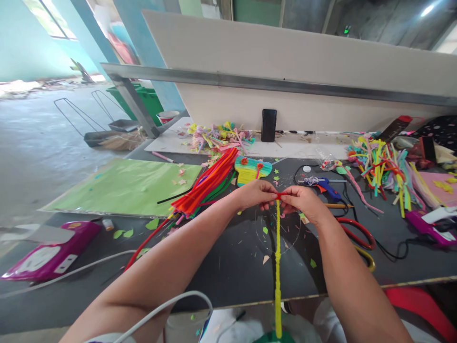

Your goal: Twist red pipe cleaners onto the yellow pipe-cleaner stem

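Near the middle of the dark table, my left hand (260, 194) and my right hand (297, 200) meet, each pinching a small red piece (279, 196) between the fingertips. From just below that piece a long yellow fuzzy stem (278, 267) runs straight down past the table's front edge. Its top end is close to the red piece; whether they are joined cannot be made out. Behind my left hand lies a yellow and blue striped fuzzy shape (250, 170) with orange flowers. A bundle of red stems (207, 183) rests left of it.
A blue glue gun (330, 189) and red-handled scissors (357, 233) lie right of my right hand. Colourful stem piles (382, 166) are behind them. A black phone (269, 125) stands against the white board. Green sheets (124, 187) and a purple box (53, 250) are left.
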Motion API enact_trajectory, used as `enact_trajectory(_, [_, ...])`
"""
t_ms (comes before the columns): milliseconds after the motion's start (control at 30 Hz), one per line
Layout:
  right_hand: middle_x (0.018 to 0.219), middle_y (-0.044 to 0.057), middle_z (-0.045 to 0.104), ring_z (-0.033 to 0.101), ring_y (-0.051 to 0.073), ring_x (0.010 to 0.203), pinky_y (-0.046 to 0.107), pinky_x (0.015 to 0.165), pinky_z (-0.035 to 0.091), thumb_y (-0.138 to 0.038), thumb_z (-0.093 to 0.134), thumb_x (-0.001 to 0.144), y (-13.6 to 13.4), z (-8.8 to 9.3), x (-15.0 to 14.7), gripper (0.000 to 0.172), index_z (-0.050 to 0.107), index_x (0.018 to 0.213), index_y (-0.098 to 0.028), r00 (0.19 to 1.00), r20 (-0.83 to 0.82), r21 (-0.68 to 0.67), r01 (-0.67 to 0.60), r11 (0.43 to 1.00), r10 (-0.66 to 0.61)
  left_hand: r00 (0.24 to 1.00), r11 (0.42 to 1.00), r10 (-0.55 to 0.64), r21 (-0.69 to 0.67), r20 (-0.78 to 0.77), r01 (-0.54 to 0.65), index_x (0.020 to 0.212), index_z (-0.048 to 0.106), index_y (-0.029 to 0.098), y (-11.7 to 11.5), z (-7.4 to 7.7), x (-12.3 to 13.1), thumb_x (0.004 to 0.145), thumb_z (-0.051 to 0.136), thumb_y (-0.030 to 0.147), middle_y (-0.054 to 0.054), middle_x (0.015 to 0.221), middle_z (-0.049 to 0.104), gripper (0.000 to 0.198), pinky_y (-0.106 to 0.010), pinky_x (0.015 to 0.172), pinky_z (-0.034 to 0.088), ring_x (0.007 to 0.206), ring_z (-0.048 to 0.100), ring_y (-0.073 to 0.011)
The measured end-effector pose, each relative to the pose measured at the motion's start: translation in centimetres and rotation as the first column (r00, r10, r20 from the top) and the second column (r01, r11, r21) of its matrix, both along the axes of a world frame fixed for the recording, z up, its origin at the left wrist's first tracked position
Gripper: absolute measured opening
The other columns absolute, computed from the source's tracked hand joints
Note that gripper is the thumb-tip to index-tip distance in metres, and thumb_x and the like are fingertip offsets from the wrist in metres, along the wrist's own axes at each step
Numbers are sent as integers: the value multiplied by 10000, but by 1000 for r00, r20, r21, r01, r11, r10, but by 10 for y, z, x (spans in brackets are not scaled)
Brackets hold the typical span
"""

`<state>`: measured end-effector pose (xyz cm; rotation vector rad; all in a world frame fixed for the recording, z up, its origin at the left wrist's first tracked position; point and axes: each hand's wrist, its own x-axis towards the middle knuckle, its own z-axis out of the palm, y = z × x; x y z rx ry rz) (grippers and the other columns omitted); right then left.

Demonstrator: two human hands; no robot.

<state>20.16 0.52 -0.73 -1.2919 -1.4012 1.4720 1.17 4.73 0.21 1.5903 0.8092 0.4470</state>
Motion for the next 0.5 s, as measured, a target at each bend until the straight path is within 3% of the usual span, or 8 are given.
enact_trajectory(267, [644,8,654,636,153,514,272,525,522,-365,658,734,2,-9,-2,205,616,785,-171,992,129,152,-32,988,12,986,981,105,179,-133,-80,730,582,136,-7,-1,4,741,560,317,18,576,569,183,-157,421,373,443,494,-61])
enact_trajectory(500, [702,18,666,645,161,589,303,611,546,-425,665,726,0,-4,1,263,612,807,-180,1000,-7,111,-10,994,11,996,990,11,143,-88,2,777,576,134,-4,4,1,748,567,341,27,608,557,208,-158,446,386,462,488,-54])
